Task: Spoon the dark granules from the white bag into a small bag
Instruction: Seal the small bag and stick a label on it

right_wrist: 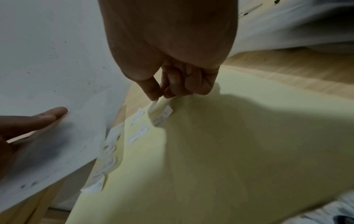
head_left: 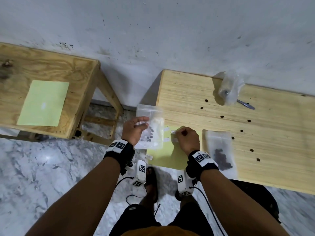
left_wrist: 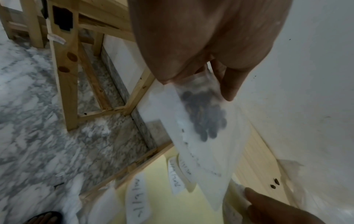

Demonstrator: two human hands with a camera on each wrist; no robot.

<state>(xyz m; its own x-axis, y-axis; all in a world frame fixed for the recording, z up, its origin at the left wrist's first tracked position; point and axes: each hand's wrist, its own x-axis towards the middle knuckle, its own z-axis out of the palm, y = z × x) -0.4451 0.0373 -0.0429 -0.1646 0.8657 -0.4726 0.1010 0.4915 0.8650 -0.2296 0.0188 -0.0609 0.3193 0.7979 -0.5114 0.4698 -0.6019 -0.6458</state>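
A small clear zip bag holding dark granules (head_left: 150, 128) is held in the left hand (head_left: 134, 129), thumb across its front and fingers behind, in the open gap beyond the left edge of the pale wooden bench (head_left: 255, 137), above the marble floor (head_left: 42, 167). The right hand (head_left: 187, 139) is curled over the near-left part of the bench, where a small white paper label (right_wrist: 161, 112) is pinched between thumb and fingertips and partly peeled off a pale yellow sheet (head_left: 163, 155); the sheet overhangs the near edge of the bench. A second translucent bag of dark granules (head_left: 220, 150) lies flat just right of that hand, close to the near edge. Scattered dark granules (head_left: 221, 116) dot the middle of the bench, and a crumpled clear plastic bag (head_left: 230, 89) with a metal spoon (head_left: 246, 104) beside it sits near the far edge, by the wall. A second wooden bench (head_left: 51, 68) bearing a green sheet (head_left: 43, 103) stands well apart on the left. Only the left wrist view shows handwriting on the labels (left_wrist: 137, 198) and the cluster of granules through the bag; only the right wrist view shows the pinch on the label.
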